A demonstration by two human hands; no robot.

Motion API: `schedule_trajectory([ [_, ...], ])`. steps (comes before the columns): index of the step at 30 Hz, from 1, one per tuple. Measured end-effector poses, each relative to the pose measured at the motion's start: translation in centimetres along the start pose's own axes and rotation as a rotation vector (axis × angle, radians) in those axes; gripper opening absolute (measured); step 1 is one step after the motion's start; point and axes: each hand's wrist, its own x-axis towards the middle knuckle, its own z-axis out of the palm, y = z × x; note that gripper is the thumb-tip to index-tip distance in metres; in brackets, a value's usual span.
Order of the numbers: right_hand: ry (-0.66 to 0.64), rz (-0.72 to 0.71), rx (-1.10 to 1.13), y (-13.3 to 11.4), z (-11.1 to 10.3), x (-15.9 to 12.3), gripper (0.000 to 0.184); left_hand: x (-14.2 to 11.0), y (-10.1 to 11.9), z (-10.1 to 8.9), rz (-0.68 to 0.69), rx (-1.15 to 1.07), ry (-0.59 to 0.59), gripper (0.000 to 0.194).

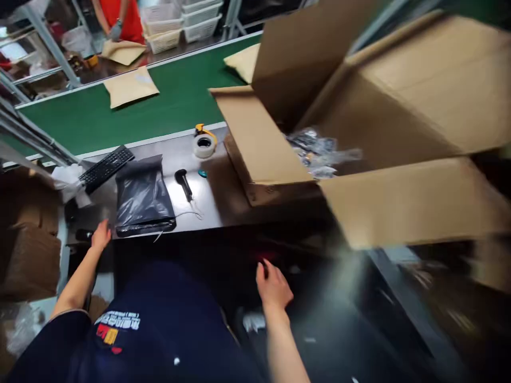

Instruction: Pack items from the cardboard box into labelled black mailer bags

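My left hand [101, 235] is at the near left edge of the metal bench, its fingers curled together. A small black object [83, 234] lies right beside it; whether the hand touches it I cannot tell. Just to the right is a black plastic mailer bag [144, 197], flat on the bench. My right hand [274, 284] hangs in front of the bench, below the large open cardboard box [267, 143]. Its thumb and fingers are curled in, with something dark between them that is too small to name. Clear plastic-wrapped items [317, 151] show inside the box.
A black keyboard [107, 167], a handheld scanner [183, 184] with a cord and a tape roll [203, 145] lie on the bench. Behind runs a green conveyor belt [179, 96] carrying a padded envelope [131, 88]. Across it, a person in red [122, 18] handles another envelope near stacked white baskets [202, 21].
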Motion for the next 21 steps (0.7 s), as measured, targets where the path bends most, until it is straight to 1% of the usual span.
schedule_trajectory([
  [2, -0.140, -0.374, 0.075, -7.9, 4.2, 3.5, 0.039, 0.8, -1.5, 0.1, 0.171, 0.093, -0.059, 0.059],
  [3, -0.218, -0.566, 0.107, -12.1, 6.2, 5.2, 0.038, 1.3, -1.9, 0.4, 0.255, 0.131, -0.101, 0.062],
  [4, -0.287, -0.721, 0.124, -16.2, 7.9, 6.7, 0.039, 2.0, -2.1, 0.7, 0.337, 0.162, -0.148, 0.064],
  [5, -0.350, -0.841, 0.127, -19.9, 9.5, 8.2, 0.044, 2.8, -2.1, 1.2, 0.414, 0.187, -0.193, 0.066],
  [6, -0.408, -0.933, 0.121, -23.1, 10.9, 9.6, 0.051, 3.6, -2.1, 1.7, 0.483, 0.204, -0.233, 0.067],
  [7, -0.466, -1.005, 0.110, -25.7, 12.2, 10.9, 0.057, 4.5, -1.9, 2.3, 0.539, 0.212, -0.264, 0.068],
  [8, -0.526, -1.070, 0.100, -27.7, 13.3, 12.0, 0.063, 5.3, -1.8, 2.8, 0.594, 0.225, -0.293, 0.069],
  [9, -0.587, -1.129, 0.090, -29.1, 14.3, 13.0, 0.068, 6.0, -1.8, 3.3, 0.648, 0.250, -0.316, 0.070],
  [10, -0.640, -1.180, 0.082, -30.0, 15.2, 13.7, 0.073, 6.7, -1.9, 3.8, 0.702, 0.291, -0.340, 0.072],
  [12, -0.738, -1.280, 0.044, -30.5, 16.7, 14.5, 0.079, 7.7, -2.4, 4.3, 0.800, 0.397, -0.405, 0.076],
  [14, -0.842, -1.371, -0.038, -30.0, 17.7, 14.5, 0.079, 8.2, -3.4, 4.4, 0.854, 0.484, -0.474, 0.082],
  [17, -1.041, -1.438, -0.156, -28.4, 18.3, 13.2, 0.079, 7.7, -5.1, 3.8, 0.873, 0.483, -0.568, 0.088],
  [18, -1.106, -1.417, -0.145, -27.9, 18.2, 12.5, 0.082, 7.3, -5.5, 3.4, 0.880, 0.448, -0.604, 0.088],
  [19, -1.163, -1.350, -0.093, -27.5, 17.9, 11.7, 0.084, 6.8, -5.9, 3.0, 0.880, 0.388, -0.650, 0.087],
  [20, -1.202, -1.245, -0.015, -27.2, 17.6, 10.8, 0.084, 6.3, -6.2, 2.6, 0.854, 0.294, -0.696, 0.083],
  [21, -1.216, -1.119, 0.067, -27.1, 17.2, 10.0, 0.079, 5.9, -6.4, 2.2, 0.772, 0.159, -0.720, 0.074],
])
